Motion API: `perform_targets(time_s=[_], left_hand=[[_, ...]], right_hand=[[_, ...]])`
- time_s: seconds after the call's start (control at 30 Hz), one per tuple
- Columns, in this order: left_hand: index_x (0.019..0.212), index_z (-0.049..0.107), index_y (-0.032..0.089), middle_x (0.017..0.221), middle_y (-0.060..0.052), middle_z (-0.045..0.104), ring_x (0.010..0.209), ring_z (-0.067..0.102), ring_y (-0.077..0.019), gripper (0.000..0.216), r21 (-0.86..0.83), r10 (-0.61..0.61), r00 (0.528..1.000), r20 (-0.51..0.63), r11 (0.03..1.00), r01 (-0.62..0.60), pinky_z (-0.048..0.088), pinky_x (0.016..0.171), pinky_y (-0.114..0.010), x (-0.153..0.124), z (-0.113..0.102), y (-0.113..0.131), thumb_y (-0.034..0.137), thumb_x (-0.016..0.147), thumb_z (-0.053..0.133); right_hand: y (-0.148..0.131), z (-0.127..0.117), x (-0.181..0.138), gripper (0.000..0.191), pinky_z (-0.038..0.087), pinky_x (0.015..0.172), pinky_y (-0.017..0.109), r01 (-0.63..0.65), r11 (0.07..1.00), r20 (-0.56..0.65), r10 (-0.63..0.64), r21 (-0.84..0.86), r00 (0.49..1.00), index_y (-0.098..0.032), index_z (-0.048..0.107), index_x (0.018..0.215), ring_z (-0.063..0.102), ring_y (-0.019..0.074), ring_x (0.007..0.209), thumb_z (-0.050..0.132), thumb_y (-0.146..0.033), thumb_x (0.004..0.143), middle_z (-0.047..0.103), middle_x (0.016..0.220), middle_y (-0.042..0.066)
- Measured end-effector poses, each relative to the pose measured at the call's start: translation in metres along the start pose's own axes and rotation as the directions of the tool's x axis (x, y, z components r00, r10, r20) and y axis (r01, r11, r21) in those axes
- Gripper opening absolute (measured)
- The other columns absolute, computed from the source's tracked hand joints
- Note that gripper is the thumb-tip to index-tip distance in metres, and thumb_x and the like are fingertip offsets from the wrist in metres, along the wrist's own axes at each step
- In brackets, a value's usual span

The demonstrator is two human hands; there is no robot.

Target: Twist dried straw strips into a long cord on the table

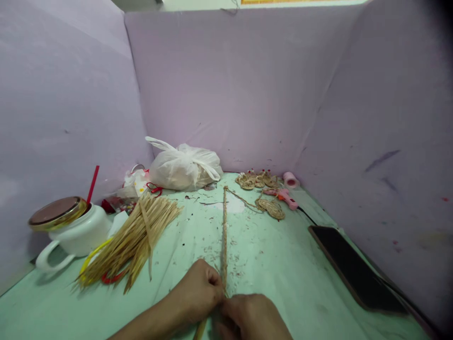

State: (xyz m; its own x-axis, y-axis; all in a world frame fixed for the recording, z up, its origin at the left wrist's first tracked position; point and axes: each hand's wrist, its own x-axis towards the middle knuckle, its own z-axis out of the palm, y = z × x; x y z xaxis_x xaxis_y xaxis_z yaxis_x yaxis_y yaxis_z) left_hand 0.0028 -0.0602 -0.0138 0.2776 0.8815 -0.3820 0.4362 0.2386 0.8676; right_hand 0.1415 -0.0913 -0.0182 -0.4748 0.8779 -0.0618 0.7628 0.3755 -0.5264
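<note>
A thin straw braid [224,226] runs straight up the table from my hands, bends at its far end, and leads right to a coiled bundle of braid [271,208]. My left hand [202,289] is closed on its near end, with thumb and fingers pinched. Just to the right and lower, my right hand [253,314] is closed at the same end, its fingertips partly hidden and blurred. A flat straw strip [200,329] sticks out below my hands. To the left lies a bundle of dry straw strips [138,241].
At left stands a white mug [79,231] with a round lid [58,212] tilted on it. A white plastic bag [186,165] sits at the back. On the right are a pink glue gun [286,198], a pink roll [290,180] and a black phone [356,267]. Lilac walls enclose the table.
</note>
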Motion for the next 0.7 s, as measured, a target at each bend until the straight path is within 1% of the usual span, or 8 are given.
perform_targets(time_s=[0.07, 0.2, 0.27, 0.37, 0.47, 0.57, 0.67, 0.7], left_hand=[[0.04, 0.04, 0.015, 0.038, 0.006, 0.027, 0.041, 0.022, -0.0047, 0.009, 0.005, 0.034, 0.999, 0.032, 0.999, -0.035, 0.015, 0.039, -0.02, 0.0, -0.002, 0.0, 0.012, 0.049, 0.042], [0.044, 0.04, 0.016, 0.041, 0.006, 0.026, 0.042, 0.022, -0.0053, 0.01, -0.027, 0.122, 0.987, 0.1, 0.992, -0.12, 0.015, 0.04, -0.021, 0.0, -0.003, -0.001, 0.015, 0.054, 0.041], [0.045, 0.039, 0.016, 0.043, 0.006, 0.026, 0.043, 0.023, -0.0054, 0.011, -0.035, 0.17, 0.978, 0.121, 0.985, -0.167, 0.016, 0.04, -0.021, -0.001, -0.003, -0.003, 0.015, 0.055, 0.04], [0.044, 0.037, 0.016, 0.045, 0.005, 0.027, 0.045, 0.027, -0.0057, 0.012, 0.005, 0.188, 0.975, 0.117, 0.982, -0.19, 0.018, 0.04, -0.02, -0.002, -0.001, -0.006, 0.015, 0.056, 0.038], [0.043, 0.034, 0.017, 0.043, 0.005, 0.026, 0.044, 0.029, -0.0056, 0.013, 0.104, 0.181, 0.98, 0.078, 0.976, -0.189, 0.019, 0.039, -0.019, -0.001, -0.001, -0.007, 0.014, 0.055, 0.038], [0.043, 0.035, 0.016, 0.04, 0.006, 0.029, 0.041, 0.03, -0.0045, 0.015, 0.169, 0.229, 0.964, 0.135, 0.953, -0.25, 0.02, 0.04, -0.018, 0.008, 0.0, -0.013, 0.011, 0.055, 0.042], [0.042, 0.039, 0.015, 0.038, 0.006, 0.032, 0.04, 0.033, -0.0047, 0.02, 0.168, 0.276, 0.921, 0.275, 0.929, -0.329, 0.023, 0.042, -0.018, 0.02, 0.002, -0.025, 0.011, 0.059, 0.049], [0.043, 0.042, 0.016, 0.039, 0.005, 0.035, 0.042, 0.036, -0.0056, 0.022, 0.171, 0.276, 0.919, 0.28, 0.928, -0.331, 0.026, 0.043, -0.018, 0.022, 0.003, -0.03, 0.013, 0.063, 0.05]], right_hand=[[0.0, -0.022, 0.002, 0.022, 0.023, 0.04, 0.02, -0.113, 0.969, 0.094, 0.094, 0.219, 0.991, -0.016, 0.059, 0.055, 0.048, 0.0088, 0.044, 0.052, -0.029, 0.07, 0.058, 0.047, -0.001], [0.013, -0.054, 0.008, 0.037, 0.032, 0.044, 0.019, -0.187, 0.839, -0.074, 0.26, 0.51, 0.963, -0.015, 0.055, 0.055, 0.046, 0.0083, 0.044, 0.047, -0.045, 0.075, 0.053, 0.046, 0.0], [0.022, -0.06, 0.009, 0.039, 0.033, 0.043, 0.019, -0.233, 0.789, -0.06, 0.322, 0.568, 0.945, -0.015, 0.054, 0.053, 0.044, 0.0082, 0.042, 0.049, -0.049, 0.072, 0.051, 0.045, 0.0], [0.036, -0.067, 0.011, 0.041, 0.032, 0.041, 0.02, -0.331, 0.767, -0.009, 0.401, 0.549, 0.916, -0.015, 0.054, 0.05, 0.042, 0.0081, 0.04, 0.053, -0.052, 0.067, 0.05, 0.043, 0.0], [0.046, -0.087, 0.028, 0.039, 0.034, 0.041, 0.02, -0.374, 0.793, -0.052, 0.452, 0.48, 0.891, -0.015, 0.057, 0.052, 0.044, 0.009, 0.041, 0.056, -0.053, 0.061, 0.052, 0.044, 0.001], [0.06, -0.113, 0.076, 0.033, 0.039, 0.045, 0.021, -0.324, 0.843, -0.185, 0.433, 0.429, 0.882, -0.015, 0.06, 0.061, 0.05, 0.0116, 0.048, 0.058, -0.048, 0.058, 0.058, 0.054, 0.003], [0.08, -0.127, 0.145, 0.024, 0.037, 0.046, 0.021, -0.263, 0.92, -0.29, 0.347, 0.291, 0.892, -0.015, 0.06, 0.065, 0.049, 0.0114, 0.048, 0.057, -0.039, 0.062, 0.056, 0.054, 0.002], [0.087, -0.128, 0.169, 0.023, 0.037, 0.047, 0.021, -0.245, 0.937, -0.337, 0.321, 0.25, 0.885, -0.015, 0.061, 0.068, 0.05, 0.0117, 0.05, 0.056, -0.036, 0.062, 0.057, 0.056, 0.002]])
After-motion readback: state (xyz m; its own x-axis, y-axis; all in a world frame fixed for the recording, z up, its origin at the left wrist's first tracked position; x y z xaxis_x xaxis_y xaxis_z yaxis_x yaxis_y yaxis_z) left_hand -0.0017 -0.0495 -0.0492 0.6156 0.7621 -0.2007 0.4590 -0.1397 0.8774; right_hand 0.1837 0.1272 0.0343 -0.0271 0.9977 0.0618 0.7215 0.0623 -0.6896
